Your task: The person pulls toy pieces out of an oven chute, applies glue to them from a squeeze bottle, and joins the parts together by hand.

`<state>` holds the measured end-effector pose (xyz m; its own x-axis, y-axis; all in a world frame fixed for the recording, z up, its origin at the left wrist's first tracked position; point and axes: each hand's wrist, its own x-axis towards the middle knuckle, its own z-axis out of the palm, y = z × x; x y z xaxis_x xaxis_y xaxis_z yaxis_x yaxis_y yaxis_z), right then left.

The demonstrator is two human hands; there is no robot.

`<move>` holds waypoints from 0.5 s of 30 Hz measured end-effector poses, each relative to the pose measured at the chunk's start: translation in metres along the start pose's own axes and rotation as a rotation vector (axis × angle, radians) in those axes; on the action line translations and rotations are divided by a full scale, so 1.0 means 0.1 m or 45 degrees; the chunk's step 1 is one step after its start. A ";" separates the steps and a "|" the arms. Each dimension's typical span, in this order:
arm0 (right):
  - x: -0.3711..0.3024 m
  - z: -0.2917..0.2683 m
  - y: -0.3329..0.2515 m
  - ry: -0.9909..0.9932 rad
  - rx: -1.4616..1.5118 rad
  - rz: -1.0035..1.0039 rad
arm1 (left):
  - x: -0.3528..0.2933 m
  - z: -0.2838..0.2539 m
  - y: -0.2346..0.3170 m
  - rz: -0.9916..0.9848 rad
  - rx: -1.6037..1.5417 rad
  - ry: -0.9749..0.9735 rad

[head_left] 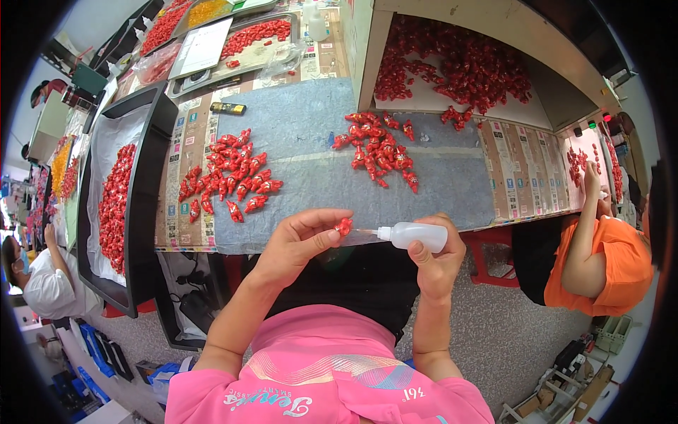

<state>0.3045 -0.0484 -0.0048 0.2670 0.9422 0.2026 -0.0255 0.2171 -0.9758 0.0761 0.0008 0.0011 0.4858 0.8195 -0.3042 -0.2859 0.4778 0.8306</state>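
1. Grey matting (311, 120) is spread over the worktable at frame centre.
2. A small red piece (344, 226) is pinched in the left hand (300, 240), just below the mat edge.
3. A white squeeze bottle (417, 235) is gripped by the right hand (434, 258), its nozzle touching the piece.
4. 2 red piles (226, 177) (378, 148) are seen above, well apart from both hands.

Worker seen from above: a pink short-sleeved shirt (325, 367) with pale curved stripes and light lettering across the chest. Below the left hand (300, 237) and right hand (434, 258), both forearms are bare.
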 end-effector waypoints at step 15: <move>-0.01 -0.01 0.00 -0.008 0.014 0.036 | 0.01 0.00 0.00 0.012 0.028 -0.042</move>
<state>0.3049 -0.0491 -0.0049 0.2603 0.9495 0.1751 -0.0438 0.1928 -0.9803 0.0762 0.0015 0.0012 0.5101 0.8130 -0.2808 -0.2724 0.4624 0.8438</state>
